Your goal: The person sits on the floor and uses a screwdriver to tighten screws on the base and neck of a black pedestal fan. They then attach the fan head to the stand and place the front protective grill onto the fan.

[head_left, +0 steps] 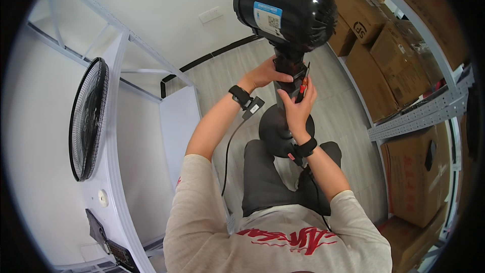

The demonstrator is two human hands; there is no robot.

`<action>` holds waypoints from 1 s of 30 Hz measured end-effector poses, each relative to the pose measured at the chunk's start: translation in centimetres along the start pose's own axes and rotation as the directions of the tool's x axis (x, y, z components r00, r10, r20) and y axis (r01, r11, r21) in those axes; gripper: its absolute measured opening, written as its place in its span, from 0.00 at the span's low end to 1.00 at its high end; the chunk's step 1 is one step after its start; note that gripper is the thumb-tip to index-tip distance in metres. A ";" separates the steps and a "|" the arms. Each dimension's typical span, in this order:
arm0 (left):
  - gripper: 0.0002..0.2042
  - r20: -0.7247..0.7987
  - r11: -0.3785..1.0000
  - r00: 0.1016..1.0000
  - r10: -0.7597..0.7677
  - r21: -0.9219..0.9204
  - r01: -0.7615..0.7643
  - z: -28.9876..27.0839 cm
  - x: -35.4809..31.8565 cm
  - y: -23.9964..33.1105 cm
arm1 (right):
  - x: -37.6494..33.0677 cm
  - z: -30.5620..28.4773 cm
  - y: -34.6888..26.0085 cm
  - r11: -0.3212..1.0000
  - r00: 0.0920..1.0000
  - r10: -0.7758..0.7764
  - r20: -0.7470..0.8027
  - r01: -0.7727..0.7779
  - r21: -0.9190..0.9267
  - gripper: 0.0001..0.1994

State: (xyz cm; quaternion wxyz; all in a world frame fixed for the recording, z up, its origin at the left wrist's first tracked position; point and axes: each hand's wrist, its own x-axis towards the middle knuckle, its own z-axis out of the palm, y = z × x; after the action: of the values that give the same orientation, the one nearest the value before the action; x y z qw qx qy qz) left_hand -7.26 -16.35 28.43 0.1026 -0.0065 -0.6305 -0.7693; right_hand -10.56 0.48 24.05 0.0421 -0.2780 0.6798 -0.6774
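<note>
A black fan stands upright before me: the motor head (303, 15) on top with a blue and white label, a neck and pole (289, 65) below it, and a round base (270, 126) on the floor between my knees. My left hand (265, 75) wraps the upper pole from the left, thumb across its front. My right hand (299, 112) is closed on a red-handled screwdriver (303, 88), its shaft pointing up along the pole's right side. The right thumb lies near or against the pole. The palm side of both grips is partly hidden.
On the white shelf (113, 172) to the left lie a round black fan grille (90, 121), a small white round part (103, 198) and a dark flat device (121, 255). Cardboard boxes (371, 78) fill the metal rack at right. Cables hang from both wrists.
</note>
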 end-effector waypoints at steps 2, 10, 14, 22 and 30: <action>0.33 -0.069 0.998 0.997 -0.018 -0.067 0.013 -0.2 0.0 -0.8 | 0.2 -0.1 0.7 1.000 1.000 -0.012 0.027 0.013 -0.022 0.45; 0.28 -0.444 1.000 0.896 -0.023 -0.027 0.012 -0.3 -0.4 1.0 | 6.6 0.0 2.6 0.992 0.936 -0.110 0.334 0.123 -0.018 0.40; 0.22 -0.642 0.998 0.764 0.059 0.029 -0.052 -0.6 -0.1 2.0 | 10.3 1.7 2.7 0.992 0.832 0.121 0.541 -0.126 -0.027 0.36; 0.12 -0.899 0.990 0.436 0.036 -0.026 -0.136 -1.4 1.7 5.1 | 11.4 6.8 -0.4 0.946 0.760 0.282 0.586 -0.323 -0.036 0.33; 0.18 -0.616 0.914 0.786 -0.044 0.293 0.280 -4.1 -1.9 7.2 | 16.0 4.3 0.2 0.954 0.662 0.301 0.687 -0.204 -0.221 0.33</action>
State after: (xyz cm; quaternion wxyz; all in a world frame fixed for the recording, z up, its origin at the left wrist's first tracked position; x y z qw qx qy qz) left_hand -3.73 -21.37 34.27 0.2276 0.3105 -0.6967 -0.6053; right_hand -22.18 -10.38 28.67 0.3779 -0.4233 0.6828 -0.4602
